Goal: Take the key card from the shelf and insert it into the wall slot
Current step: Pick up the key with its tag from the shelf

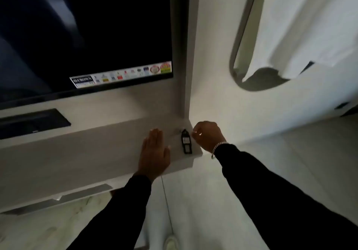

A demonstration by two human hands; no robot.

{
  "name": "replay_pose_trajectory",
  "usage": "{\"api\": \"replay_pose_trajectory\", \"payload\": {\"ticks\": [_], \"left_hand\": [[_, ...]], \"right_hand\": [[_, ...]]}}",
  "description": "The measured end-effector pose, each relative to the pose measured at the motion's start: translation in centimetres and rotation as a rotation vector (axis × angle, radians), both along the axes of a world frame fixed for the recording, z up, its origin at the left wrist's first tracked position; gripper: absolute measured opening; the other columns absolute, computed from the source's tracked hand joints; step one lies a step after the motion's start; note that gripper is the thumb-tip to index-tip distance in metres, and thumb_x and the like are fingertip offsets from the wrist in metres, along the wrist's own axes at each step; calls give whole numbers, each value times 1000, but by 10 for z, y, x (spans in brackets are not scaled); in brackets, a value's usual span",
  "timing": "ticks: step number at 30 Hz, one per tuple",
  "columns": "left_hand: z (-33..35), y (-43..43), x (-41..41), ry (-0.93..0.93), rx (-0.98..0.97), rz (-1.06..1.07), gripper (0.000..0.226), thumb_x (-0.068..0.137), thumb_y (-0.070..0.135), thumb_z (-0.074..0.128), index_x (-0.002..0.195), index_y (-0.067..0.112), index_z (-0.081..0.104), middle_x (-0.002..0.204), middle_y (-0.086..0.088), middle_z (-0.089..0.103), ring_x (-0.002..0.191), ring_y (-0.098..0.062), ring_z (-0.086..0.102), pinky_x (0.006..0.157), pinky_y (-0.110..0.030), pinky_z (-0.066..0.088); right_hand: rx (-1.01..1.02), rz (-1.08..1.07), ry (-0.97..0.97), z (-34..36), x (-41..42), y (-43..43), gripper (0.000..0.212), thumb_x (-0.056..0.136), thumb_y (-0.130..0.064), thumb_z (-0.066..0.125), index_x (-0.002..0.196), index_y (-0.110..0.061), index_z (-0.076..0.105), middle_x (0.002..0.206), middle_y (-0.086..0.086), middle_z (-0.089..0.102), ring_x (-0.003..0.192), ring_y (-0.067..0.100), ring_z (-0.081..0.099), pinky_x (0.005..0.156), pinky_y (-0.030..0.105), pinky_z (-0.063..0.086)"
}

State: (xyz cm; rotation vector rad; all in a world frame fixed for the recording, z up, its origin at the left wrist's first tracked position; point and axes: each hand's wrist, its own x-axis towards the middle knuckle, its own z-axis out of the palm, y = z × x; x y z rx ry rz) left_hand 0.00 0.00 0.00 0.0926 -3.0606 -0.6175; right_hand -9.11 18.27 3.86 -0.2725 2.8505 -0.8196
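From the head camera I see the key card (pixel 186 142), a small dark tag-shaped piece with a pale label near its middle, lying flat on the pale shelf (pixel 96 152) close to the shelf's right end, near the corner where the shelf meets the wall. My left hand (pixel 155 152) lies palm down on the shelf just to the left of the card, its fingers (pixel 155 136) straight and pressed together, pointing toward the wall; it does not touch the card. My right hand (pixel 208 135) sits at the right end of the shelf, just beside the card's upper right, with the fingers curled inward into a loose fist; I cannot tell whether the fingertips touch the card or pinch anything, since the knuckles hide them. A light metal bracelet (pixel 218 148) circles the right wrist, and both arms wear dark sleeves (pixel 271 191). Above the shelf a large dark television screen (pixel 77 26) hangs on the wall panel, with a strip of coloured stickers (pixel 122 75) along its lower edge. A dark box (pixel 33 122) rests on the shelf's left part below the screen. To the right, an oval mirror (pixel 251 46) with a grey frame hangs on the white wall. I can't make out the wall slot in this view.
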Motion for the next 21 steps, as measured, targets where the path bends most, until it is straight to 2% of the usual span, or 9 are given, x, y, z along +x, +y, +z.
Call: {"api": "replay_pose_trajectory", "payload": {"ticks": [1,4,8,11,14,16,17,19,21], "left_hand": [[-6,-2,-7,-63,-2,12,69,92,32,31,151,-3,30,162,-25,27,153,-37,22,126,-50,20],[-22,-9,-24,-98,15,25,68,90,30,31,149,-3,34,162,-23,28,153,-36,24,126,-49,20],[-45,-9,-31,-75,-64,2,68,94,33,33,151,-3,31,163,-23,26,152,-38,25,123,-56,21],[-50,-10,-38,-61,-147,6,71,96,43,27,151,-2,30,162,-23,29,151,-40,28,121,-61,23],[-53,-10,-42,-30,-168,6,72,95,46,30,150,-1,32,160,-23,33,149,-40,31,120,-62,23],[-54,-12,-43,-27,-157,-5,72,95,46,32,150,-1,33,160,-23,33,149,-40,31,120,-62,22],[-54,-13,-43,-24,-156,-11,72,95,46,32,150,0,34,160,-23,33,149,-39,31,120,-62,23],[-53,-14,-43,-38,-132,-29,71,95,45,31,149,-1,35,160,-23,33,150,-39,31,120,-62,23],[-49,-15,-43,-32,-74,-49,71,95,44,29,148,-2,37,160,-23,34,149,-39,32,121,-63,25]], "right_hand": [[33,-3,-31,-8,-4,-3,22,78,-28,63,89,-10,71,97,15,72,98,36,63,83,36,51],[51,-121,-125,-25,-14,-14,33,72,-40,70,83,-8,70,93,15,72,93,35,64,72,32,49],[84,-127,-155,-45,-21,-27,46,70,-45,71,90,-4,64,97,18,70,96,37,62,75,35,49],[53,-133,-159,-49,-32,-36,40,66,-39,73,91,-8,63,97,16,70,94,37,63,69,28,39],[24,-140,-227,-51,-42,-42,34,62,-33,77,89,-15,66,102,10,70,100,32,62,74,25,35],[-21,-175,-269,-49,-46,-42,26,61,-28,80,82,-17,69,98,6,72,99,29,62,76,24,38],[-51,-198,-282,-47,-47,-40,22,61,-26,80,78,-16,71,92,4,73,92,26,64,78,24,42],[-133,-254,-317,-42,-46,-36,11,63,-22,80,67,-17,72,68,-2,71,67,18,64,82,26,51],[-256,-325,-372,-32,-42,-31,17,64,-18,80,55,-21,66,48,-9,62,46,12,57,77,28,56]]}}
